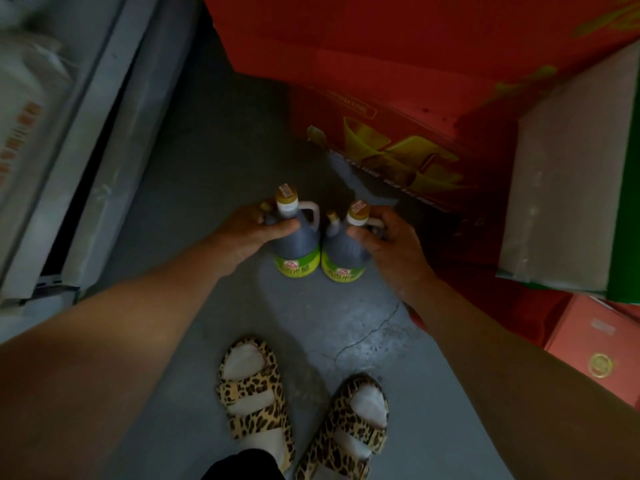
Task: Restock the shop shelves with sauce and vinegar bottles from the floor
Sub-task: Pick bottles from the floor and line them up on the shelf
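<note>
gripping: left hand (247, 233) has its fingers (282, 227) curled round the neck of the left bottle (297, 239); right hand (388, 242) is wrapped the same way round the right bottle (344, 249), by its handle
bottles: both upright, side by side on the floor (214, 168), close to touching
tip: i'd hook the handles, lift straight up so they don't knock together
around: red cartons (381, 98) right behind, shelf unit (86, 133) off to the left, so swing that way
</note>
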`<state>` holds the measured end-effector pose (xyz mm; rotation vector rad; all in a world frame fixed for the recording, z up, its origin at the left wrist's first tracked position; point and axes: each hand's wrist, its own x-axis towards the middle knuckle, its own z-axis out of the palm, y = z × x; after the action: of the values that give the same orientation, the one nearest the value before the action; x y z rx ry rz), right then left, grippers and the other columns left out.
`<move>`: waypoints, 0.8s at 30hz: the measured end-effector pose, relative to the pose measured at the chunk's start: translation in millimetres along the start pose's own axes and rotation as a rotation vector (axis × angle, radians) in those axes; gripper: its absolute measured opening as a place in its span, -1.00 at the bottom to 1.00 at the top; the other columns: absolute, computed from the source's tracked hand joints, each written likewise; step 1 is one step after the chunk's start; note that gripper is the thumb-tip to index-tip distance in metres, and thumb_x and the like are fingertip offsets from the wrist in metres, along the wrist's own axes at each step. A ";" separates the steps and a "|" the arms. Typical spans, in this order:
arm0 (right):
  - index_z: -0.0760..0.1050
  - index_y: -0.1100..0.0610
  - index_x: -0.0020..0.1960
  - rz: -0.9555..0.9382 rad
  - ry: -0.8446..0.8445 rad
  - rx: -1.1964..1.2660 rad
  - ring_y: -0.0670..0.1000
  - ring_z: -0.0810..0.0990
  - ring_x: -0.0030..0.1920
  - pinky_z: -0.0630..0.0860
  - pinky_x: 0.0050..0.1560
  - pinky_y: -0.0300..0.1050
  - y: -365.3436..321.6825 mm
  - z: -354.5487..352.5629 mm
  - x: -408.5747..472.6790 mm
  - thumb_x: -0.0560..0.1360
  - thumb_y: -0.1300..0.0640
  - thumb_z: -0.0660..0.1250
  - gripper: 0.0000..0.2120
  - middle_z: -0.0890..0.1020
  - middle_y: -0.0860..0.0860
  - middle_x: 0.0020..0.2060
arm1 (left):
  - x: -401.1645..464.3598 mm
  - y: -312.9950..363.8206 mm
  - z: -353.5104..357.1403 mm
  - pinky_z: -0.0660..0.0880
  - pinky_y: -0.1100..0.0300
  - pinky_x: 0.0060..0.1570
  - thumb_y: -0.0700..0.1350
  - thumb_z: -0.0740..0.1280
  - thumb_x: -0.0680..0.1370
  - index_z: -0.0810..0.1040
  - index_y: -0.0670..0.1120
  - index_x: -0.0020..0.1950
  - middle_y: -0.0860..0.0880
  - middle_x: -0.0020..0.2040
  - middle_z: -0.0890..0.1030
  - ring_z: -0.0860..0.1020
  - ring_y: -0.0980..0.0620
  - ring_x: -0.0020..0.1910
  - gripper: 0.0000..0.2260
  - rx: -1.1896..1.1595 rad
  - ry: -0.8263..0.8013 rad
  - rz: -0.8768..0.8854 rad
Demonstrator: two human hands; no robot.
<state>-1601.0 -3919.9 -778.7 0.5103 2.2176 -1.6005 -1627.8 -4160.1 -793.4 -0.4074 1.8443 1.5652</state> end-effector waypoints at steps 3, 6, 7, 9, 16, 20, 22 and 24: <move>0.56 -0.08 -0.09 0.048 -0.061 0.021 0.08 0.63 -0.08 0.55 0.01 -0.01 -7.9 3.8 -17.6 0.45 0.24 0.51 -0.75 0.67 0.27 -0.03 | -23.8 -6.8 -8.0 0.47 0.47 -0.01 -0.02 0.51 0.34 0.62 0.06 0.09 0.17 -0.01 0.68 0.60 0.37 -0.05 -0.67 0.003 -0.039 -0.076; 0.57 -0.07 -0.07 0.100 -0.135 0.074 -0.05 0.61 -0.05 0.53 0.05 -0.07 -24.4 10.7 -46.9 0.47 0.29 0.48 -0.75 0.69 0.16 -0.08 | -56.3 -9.1 -16.4 0.47 0.47 -0.07 -0.13 0.53 0.45 0.62 0.02 0.05 0.25 -0.16 0.70 0.62 0.34 -0.08 -0.79 -0.016 -0.031 -0.140; 0.58 -0.07 -0.06 0.116 -0.156 0.085 -0.10 0.63 -0.06 0.54 0.04 -0.14 -31.3 12.2 -57.7 0.48 0.27 0.48 -0.76 0.71 0.02 -0.13 | -69.3 -8.0 -18.6 0.47 0.47 -0.09 -0.16 0.50 0.49 0.62 0.02 0.01 0.23 -0.18 0.70 0.62 0.29 -0.07 -0.84 -0.023 -0.008 -0.154; 0.61 -0.05 -0.06 0.135 -0.189 0.095 -0.16 0.65 -0.08 0.55 0.00 -0.20 -46.2 13.2 -79.2 0.49 0.23 0.48 -0.81 0.71 -0.12 -0.19 | -97.3 -1.8 -25.4 0.49 0.34 0.04 0.01 0.56 0.41 0.62 0.01 0.01 0.12 -0.06 0.70 0.59 0.15 0.04 -0.76 -0.033 0.038 -0.175; 0.63 0.14 0.03 0.157 -0.207 0.109 -0.10 0.63 -0.11 0.54 -0.06 -0.15 -148.2 -5.7 -162.3 0.51 0.18 0.47 -0.89 0.69 0.00 -0.14 | -212.2 76.7 -51.5 0.51 0.10 0.24 0.27 0.62 0.10 0.62 -0.13 0.23 -0.04 0.13 0.69 0.62 -0.01 0.18 -0.19 -0.090 0.012 -0.269; 0.63 0.16 0.04 0.100 -0.226 0.094 -0.11 0.60 -0.15 0.52 -0.12 -0.20 -232.5 -24.1 -203.8 0.51 0.16 0.47 -0.87 0.67 0.04 -0.16 | -275.9 152.5 -69.2 0.52 0.07 0.23 0.34 0.58 0.09 0.64 -0.09 0.11 -0.04 0.09 0.69 0.63 0.01 0.13 -0.25 -0.104 0.066 -0.199; 0.65 0.15 0.02 0.054 -0.219 0.103 -0.10 0.61 -0.13 0.52 -0.07 -0.15 -280.2 -34.2 -219.3 0.50 0.15 0.48 -0.87 0.69 0.04 -0.15 | -307.3 196.3 -80.9 0.52 0.09 0.19 0.31 0.57 0.18 0.64 -0.07 0.04 -0.03 0.04 0.68 0.63 0.03 0.08 -0.38 -0.104 0.096 -0.142; 0.64 0.17 -0.01 -0.002 -0.210 0.138 -0.17 0.60 -0.20 0.51 -0.13 -0.26 -332.3 -45.3 -235.8 0.51 0.18 0.47 -0.92 0.69 -0.07 -0.24 | -337.0 239.8 -94.0 0.51 0.03 0.25 0.40 0.56 0.10 0.65 -0.09 0.11 -0.05 0.08 0.70 0.64 -0.02 0.12 -0.22 -0.098 0.134 -0.076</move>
<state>-1560.5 -3993.5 -377.4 0.3580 1.9647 -1.7314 -1561.6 -4256.9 -385.8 -0.6339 1.8331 1.6151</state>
